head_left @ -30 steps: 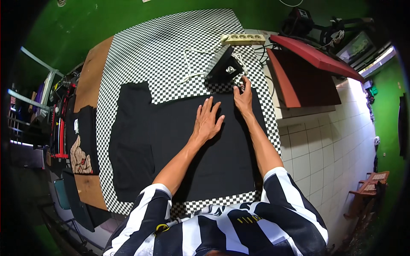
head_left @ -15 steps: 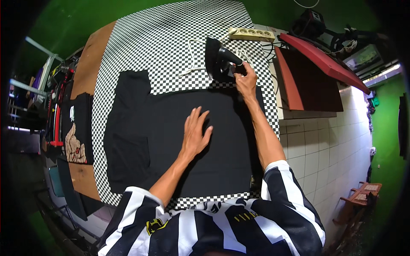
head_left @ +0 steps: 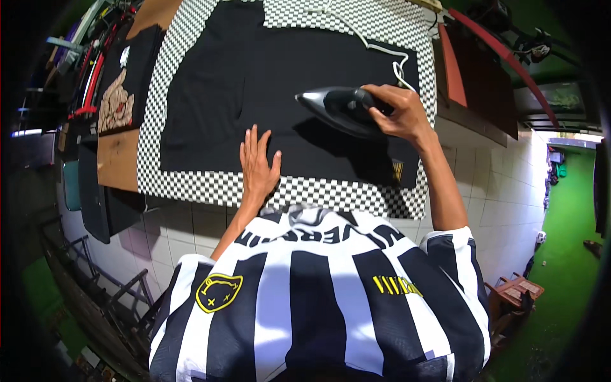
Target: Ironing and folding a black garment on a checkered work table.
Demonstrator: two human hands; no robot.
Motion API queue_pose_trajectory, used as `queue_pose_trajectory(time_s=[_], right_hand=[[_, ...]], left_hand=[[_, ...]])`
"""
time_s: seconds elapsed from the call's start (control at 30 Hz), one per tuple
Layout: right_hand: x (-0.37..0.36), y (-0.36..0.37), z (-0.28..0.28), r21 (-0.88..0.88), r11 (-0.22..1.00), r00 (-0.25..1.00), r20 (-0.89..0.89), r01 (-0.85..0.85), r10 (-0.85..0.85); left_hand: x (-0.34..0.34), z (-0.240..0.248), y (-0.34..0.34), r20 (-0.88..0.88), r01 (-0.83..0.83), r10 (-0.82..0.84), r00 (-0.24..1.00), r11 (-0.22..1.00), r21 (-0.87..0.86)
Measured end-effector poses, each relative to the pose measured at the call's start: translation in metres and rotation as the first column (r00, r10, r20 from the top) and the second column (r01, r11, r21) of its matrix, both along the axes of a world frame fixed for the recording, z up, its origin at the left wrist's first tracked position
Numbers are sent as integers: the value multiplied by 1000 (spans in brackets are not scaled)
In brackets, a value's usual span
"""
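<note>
A black T-shirt point(head_left: 286, 70) lies spread out on a black-and-white checkered cloth point(head_left: 356, 195). Wrapped round the handle of a dark clothes iron point(head_left: 334, 107) is my right hand point(head_left: 406, 114). The iron's pointed tip faces left, and a dark shadow falls on the shirt below it, so it seems raised off the fabric. My left hand point(head_left: 256, 164) rests flat with fingers stretched out at the shirt's near edge, left of the iron. A white cord point(head_left: 387, 49) runs from the iron's side across the far part of the shirt.
On the wooden tabletop point(head_left: 118, 159) at the left sits a folded black garment point(head_left: 118, 102) with a tan print. A red-edged dark board point(head_left: 474, 76) stands close on the right. Part of a power strip point(head_left: 428, 4) shows at the far edge.
My right hand has brought the iron from beyond the shirt's far side back over its near right part. My left hand has slid nearer to me. The view has shifted toward my body.
</note>
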State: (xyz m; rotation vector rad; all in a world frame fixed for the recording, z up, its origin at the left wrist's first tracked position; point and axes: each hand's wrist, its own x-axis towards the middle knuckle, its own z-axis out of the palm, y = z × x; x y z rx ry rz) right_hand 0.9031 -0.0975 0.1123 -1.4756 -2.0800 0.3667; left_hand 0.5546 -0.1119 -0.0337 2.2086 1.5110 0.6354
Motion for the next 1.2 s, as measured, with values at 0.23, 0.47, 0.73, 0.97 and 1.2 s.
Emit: queue_pose_trajectory(time_s=[0.23, 0.47, 0.73, 0.97, 1.2], right_hand=[[-44, -47, -59, -150, 985, 979, 169, -88, 113], [-67, -53, -84, 3, 998, 970, 236, -60, 58], [-87, -43, -115, 106, 987, 938, 311, 125, -152], [-33, -61, -105, 18, 980, 940, 279, 200, -197], [39, -79, -98, -57, 924, 888, 306, 378, -344]], left_hand=[[-14, -28, 13, -110, 21, -20, 994, 1000, 10], [-10, -39, 16, -230, 46, -33, 973, 998, 50], [-6, -59, 22, -280, 20, 5, 960, 996, 88], [-3, -69, 25, -303, 15, 12, 953, 996, 87], [-6, -71, 28, -302, 23, 11, 953, 994, 108]])
